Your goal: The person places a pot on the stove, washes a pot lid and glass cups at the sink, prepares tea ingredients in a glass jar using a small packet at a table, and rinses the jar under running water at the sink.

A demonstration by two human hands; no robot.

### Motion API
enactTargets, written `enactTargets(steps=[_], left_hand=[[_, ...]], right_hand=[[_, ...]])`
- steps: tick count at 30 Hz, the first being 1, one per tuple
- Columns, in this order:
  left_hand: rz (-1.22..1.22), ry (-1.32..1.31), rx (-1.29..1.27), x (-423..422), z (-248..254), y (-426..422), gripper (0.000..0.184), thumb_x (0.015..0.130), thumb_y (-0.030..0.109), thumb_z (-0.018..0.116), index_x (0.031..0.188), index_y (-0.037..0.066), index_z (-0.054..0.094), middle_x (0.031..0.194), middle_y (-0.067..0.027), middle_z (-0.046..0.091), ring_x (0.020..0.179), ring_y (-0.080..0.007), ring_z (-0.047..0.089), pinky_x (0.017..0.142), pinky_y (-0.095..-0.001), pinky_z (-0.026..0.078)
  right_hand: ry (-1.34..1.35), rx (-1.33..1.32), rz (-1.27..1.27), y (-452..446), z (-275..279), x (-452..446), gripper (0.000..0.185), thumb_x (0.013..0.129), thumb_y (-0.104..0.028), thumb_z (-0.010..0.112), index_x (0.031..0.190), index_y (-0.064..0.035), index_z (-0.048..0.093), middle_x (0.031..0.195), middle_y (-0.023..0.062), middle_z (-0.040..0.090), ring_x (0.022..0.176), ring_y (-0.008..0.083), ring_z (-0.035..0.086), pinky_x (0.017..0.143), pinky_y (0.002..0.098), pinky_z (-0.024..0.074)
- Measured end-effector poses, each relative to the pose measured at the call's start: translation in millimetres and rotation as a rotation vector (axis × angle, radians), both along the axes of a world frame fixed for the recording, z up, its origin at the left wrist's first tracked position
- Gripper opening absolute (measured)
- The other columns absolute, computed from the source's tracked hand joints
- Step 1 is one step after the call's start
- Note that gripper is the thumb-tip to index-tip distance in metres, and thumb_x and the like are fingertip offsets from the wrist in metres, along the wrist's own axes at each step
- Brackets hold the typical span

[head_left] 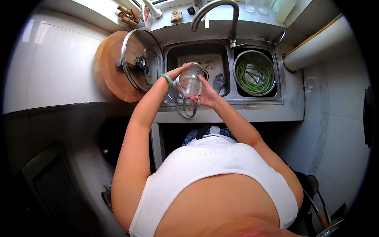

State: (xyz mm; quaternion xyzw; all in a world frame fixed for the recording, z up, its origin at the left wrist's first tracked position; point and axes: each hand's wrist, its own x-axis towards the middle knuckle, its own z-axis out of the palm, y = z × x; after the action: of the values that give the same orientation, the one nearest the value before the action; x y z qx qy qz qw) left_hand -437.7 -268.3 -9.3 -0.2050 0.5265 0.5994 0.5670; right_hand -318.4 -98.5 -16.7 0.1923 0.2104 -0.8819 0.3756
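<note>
Over the front of the left sink basin (196,44), my two hands hold a clear see-through cup or bottle (191,82) with a grey strap (184,112) looping below it. My left hand (178,72), with a pale green bangle (167,80) at the wrist, has its fingers along the upper left side. My right hand (208,94) grips the lower right side, its thumb against the wall. The vessel is tilted, and its far end overlaps the drain. Whether it has a lid is hard to make out.
Green long beans (249,82) fill a metal bowl (237,85) in the right basin. A grey cloth-like item (218,83) lies in the left basin. The faucet (235,23) arches above. At left, a glass lid (154,47) leans on a round wooden board (106,73).
</note>
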Motion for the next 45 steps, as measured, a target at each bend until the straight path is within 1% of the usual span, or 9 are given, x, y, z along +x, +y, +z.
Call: enactTargets(steps=[7, 10, 12, 15, 25, 28, 30, 39, 45], left_hand=[[0.227, 0.625, 0.132, 31.1, 47.8, 32.4, 0.082, 0.067, 0.027, 0.077, 0.134, 0.012, 0.033, 0.126, -0.0135, 0.044, 0.113, -0.0281, 0.05, 0.09, -0.0402, 0.047], [0.335, 1.178, -0.084, 34.2, 43.4, 53.4, 0.095, 0.057, 0.026, 0.084, 0.135, 0.01, 0.031, 0.125, -0.008, 0.045, 0.114, -0.024, 0.048, 0.091, -0.0399, 0.045], [0.357, 1.392, -0.143, 29.4, 36.7, 64.0, 0.099, 0.055, 0.026, 0.085, 0.136, 0.011, 0.03, 0.126, -0.008, 0.045, 0.115, -0.0236, 0.047, 0.092, -0.039, 0.045], [0.339, 1.696, -0.313, 19.3, 38.9, 71.8, 0.106, 0.05, 0.027, 0.086, 0.137, 0.012, 0.028, 0.128, -0.0092, 0.045, 0.116, -0.0249, 0.047, 0.095, -0.039, 0.04], [0.29, 1.828, -0.498, -11.8, 35.1, 72.8, 0.103, 0.048, 0.027, 0.087, 0.133, 0.009, 0.032, 0.125, -0.0123, 0.046, 0.116, -0.03, 0.046, 0.099, -0.0384, 0.038], [0.245, 1.822, -0.532, -15.0, 41.0, 66.2, 0.102, 0.047, 0.026, 0.087, 0.133, 0.009, 0.033, 0.124, -0.0123, 0.046, 0.115, -0.0302, 0.046, 0.099, -0.0387, 0.037], [0.251, 1.828, -0.53, -17.4, 42.7, 60.8, 0.102, 0.047, 0.026, 0.086, 0.132, 0.009, 0.033, 0.124, -0.0123, 0.046, 0.115, -0.0305, 0.046, 0.099, -0.0393, 0.037], [0.187, 1.821, -0.562, -19.9, 53.3, 45.5, 0.101, 0.045, 0.026, 0.085, 0.132, 0.012, 0.035, 0.124, -0.0122, 0.045, 0.117, -0.032, 0.043, 0.099, -0.0418, 0.035], [0.087, 1.812, -0.825, -16.3, 60.9, 43.0, 0.097, 0.045, 0.027, 0.081, 0.131, 0.017, 0.038, 0.124, -0.0106, 0.044, 0.117, -0.0305, 0.04, 0.097, -0.0442, 0.032]], right_hand=[[0.628, 0.521, 0.194, 69.5, -8.8, -17.6, 0.079, 0.087, -0.065, 0.036, 0.141, -0.0083, 0.024, 0.139, 0.0078, 0.037, 0.125, 0.0194, 0.033, 0.103, 0.035, 0.0228], [0.942, 1.397, -0.13, 118.8, -33.1, -64.3, 0.093, 0.079, -0.069, 0.047, 0.136, 0.0018, 0.029, 0.139, 0.0213, 0.033, 0.131, 0.0333, 0.027, 0.108, 0.0405, 0.019], [1.106, 2.104, -0.259, 160.9, -28.5, -94.5, 0.085, 0.074, -0.047, 0.066, 0.132, 0.0058, 0.032, 0.136, 0.0235, 0.034, 0.129, 0.0374, 0.027, 0.108, 0.0445, 0.0196], [1.129, 2.352, -0.028, 204.9, -35.5, -133.3, 0.07, 0.072, -0.027, 0.069, 0.128, 0.0031, 0.039, 0.132, 0.0199, 0.041, 0.126, 0.035, 0.034, 0.106, 0.0417, 0.0277], [0.859, 2.153, 0.443, 195.0, -23.3, -124.7, 0.043, 0.07, -0.023, 0.063, 0.106, 0.0001, 0.055, 0.107, 0.0177, 0.059, 0.111, 0.0322, 0.049, 0.095, 0.0391, 0.0411], [1.042, 2.317, 0.407, 185.5, -8.9, -121.6, 0.046, 0.069, -0.02, 0.066, 0.11, -0.0013, 0.055, 0.112, 0.0168, 0.057, 0.113, 0.0328, 0.048, 0.098, 0.0393, 0.0382], [1.237, 2.038, -0.1, 159.3, 25.3, -115.1, 0.053, 0.069, -0.017, 0.069, 0.118, -0.0037, 0.052, 0.118, 0.0164, 0.054, 0.116, 0.0323, 0.046, 0.1, 0.0384, 0.0352], [1.547, 1.697, -0.12, 90.0, 98.5, -120.0, 0.039, 0.076, -0.01, 0.065, 0.114, -0.0044, 0.055, 0.116, 0.0125, 0.055, 0.11, 0.03, 0.051, 0.095, 0.0368, 0.0397], [0.874, 1.162, -0.154, 68.5, 65.1, -152.6, 0.034, 0.086, -0.017, 0.061, 0.115, -0.0006, 0.054, 0.107, 0.0064, 0.06, 0.1, 0.0153, 0.057, 0.084, 0.0301, 0.0456]])
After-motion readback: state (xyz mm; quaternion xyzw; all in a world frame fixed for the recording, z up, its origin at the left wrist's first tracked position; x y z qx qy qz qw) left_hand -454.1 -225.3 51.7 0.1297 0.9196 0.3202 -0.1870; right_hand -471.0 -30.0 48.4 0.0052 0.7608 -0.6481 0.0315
